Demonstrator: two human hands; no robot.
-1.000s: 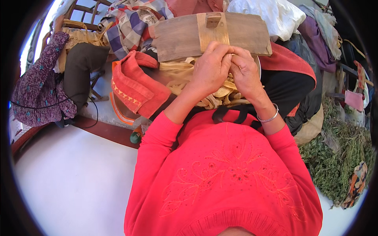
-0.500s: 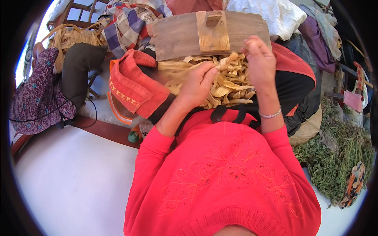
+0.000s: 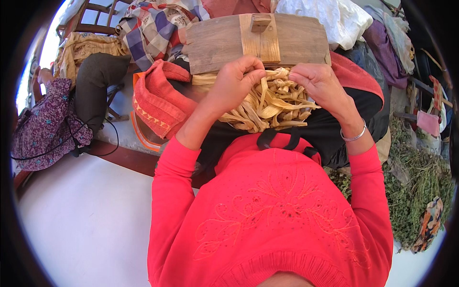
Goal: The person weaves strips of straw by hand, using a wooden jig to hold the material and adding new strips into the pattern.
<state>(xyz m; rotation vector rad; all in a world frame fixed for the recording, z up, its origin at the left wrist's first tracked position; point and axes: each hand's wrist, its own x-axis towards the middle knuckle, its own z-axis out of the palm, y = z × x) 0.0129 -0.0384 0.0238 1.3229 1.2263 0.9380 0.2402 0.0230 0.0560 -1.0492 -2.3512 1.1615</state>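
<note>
A heap of pale yellow, dry fibrous strips lies in my lap, just below a wooden board with an upright block on it. My left hand pinches a strip at the heap's upper middle. Opposite it, my right hand, a bangle on its wrist, pinches a knotted bit of the strips. A folded red towel is draped left of the heap, and more red cloth shows behind my right hand.
At the left sit another person in purple floral clothing and dark trousers, and a wooden chair stands behind. Checked cloth and a white sack lie beyond the board. Dried plants are piled at my right.
My hands were together at the board's lower edge, then drew apart with the right raised. Now the right is lower and further right, and the left has moved up and slightly left.
</note>
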